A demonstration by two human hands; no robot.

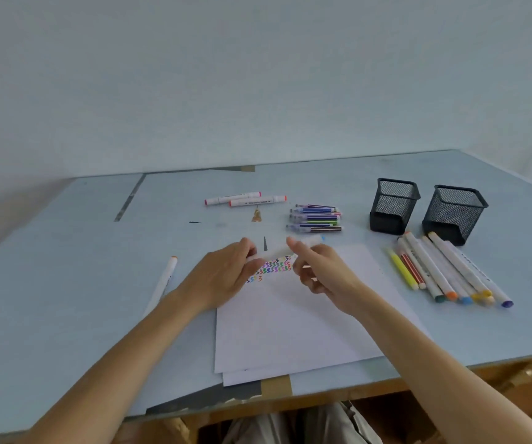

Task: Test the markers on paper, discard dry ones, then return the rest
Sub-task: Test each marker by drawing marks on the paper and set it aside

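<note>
A white marker [279, 250] with a blue tip at its right end is held level just above the paper [293, 318], blurred by motion. My left hand [226, 277] grips its left end and my right hand [319, 270] pinches its right part. Coloured zigzag test marks [272, 267] sit on the paper's top left, under the marker. A row of white and thin markers [444, 270] lies right of the paper. A pile of thin purple-striped markers [317, 217] lies beyond the paper.
Two black mesh pen holders [393, 205] [454, 213] stand at the back right. Two white markers with red ends [245, 199] lie at the back centre. One orange-tipped white marker [165, 277] lies alone at the left. The table's front edge [322, 389] is near my body.
</note>
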